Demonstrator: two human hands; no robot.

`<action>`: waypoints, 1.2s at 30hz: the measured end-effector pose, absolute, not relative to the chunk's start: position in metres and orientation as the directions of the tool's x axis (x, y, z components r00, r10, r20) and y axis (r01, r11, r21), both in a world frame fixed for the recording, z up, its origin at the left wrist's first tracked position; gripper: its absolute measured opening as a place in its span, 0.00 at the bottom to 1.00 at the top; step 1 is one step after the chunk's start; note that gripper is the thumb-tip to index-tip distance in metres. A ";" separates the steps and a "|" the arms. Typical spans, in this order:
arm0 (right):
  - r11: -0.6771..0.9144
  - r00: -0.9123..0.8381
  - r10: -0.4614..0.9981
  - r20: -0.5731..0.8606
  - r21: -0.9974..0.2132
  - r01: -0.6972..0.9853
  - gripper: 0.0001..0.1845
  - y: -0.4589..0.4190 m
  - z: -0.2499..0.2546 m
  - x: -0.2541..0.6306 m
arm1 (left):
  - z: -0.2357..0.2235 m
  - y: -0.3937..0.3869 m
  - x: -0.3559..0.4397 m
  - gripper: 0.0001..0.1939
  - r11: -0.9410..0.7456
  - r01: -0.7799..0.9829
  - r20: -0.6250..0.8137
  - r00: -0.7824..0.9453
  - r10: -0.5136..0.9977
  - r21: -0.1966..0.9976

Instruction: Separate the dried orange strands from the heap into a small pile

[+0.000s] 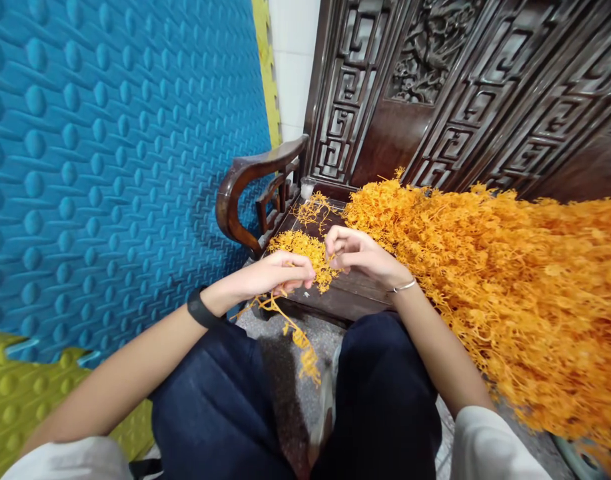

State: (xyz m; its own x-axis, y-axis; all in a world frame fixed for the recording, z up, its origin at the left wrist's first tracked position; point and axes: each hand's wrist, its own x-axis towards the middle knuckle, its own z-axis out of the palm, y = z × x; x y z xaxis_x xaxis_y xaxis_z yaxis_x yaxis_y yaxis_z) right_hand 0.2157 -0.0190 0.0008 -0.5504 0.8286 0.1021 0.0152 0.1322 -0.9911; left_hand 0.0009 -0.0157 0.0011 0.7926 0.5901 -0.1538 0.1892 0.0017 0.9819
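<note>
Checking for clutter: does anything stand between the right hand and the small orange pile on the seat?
Nothing visible does; the right hand is by the edge of the small pile. The orange sprig hangs from the left hand, out of the way.

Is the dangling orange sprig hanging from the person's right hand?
No, the orange sprig hangs from the left hand, while the right hand is apart from it.
</note>
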 end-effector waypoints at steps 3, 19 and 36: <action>0.099 -0.529 0.844 0.084 -0.995 0.000 0.11 -0.017 -0.002 0.212 | 0.005 -0.019 0.002 0.11 -0.068 0.184 -0.094 0.743 0.663 0.980; 0.027 -0.013 1.000 0.025 -0.950 0.311 0.13 0.054 -0.072 0.277 | 0.003 -0.004 -0.022 0.13 0.155 -0.214 -0.028 0.498 0.867 0.965; 0.090 -0.281 0.959 0.026 -0.972 0.216 0.21 0.039 -0.060 0.237 | -0.002 0.004 -0.011 0.13 0.271 -0.316 -0.058 0.547 0.835 0.909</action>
State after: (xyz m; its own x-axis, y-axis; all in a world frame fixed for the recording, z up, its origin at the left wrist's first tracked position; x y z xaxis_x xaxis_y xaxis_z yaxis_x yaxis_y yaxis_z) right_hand 0.2369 0.0393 -0.0596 -0.2807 0.9594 0.0263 0.2161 0.0899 -0.9722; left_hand -0.0106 0.0039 -0.0023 0.5471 0.8350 -0.0584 -0.3165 0.2709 0.9091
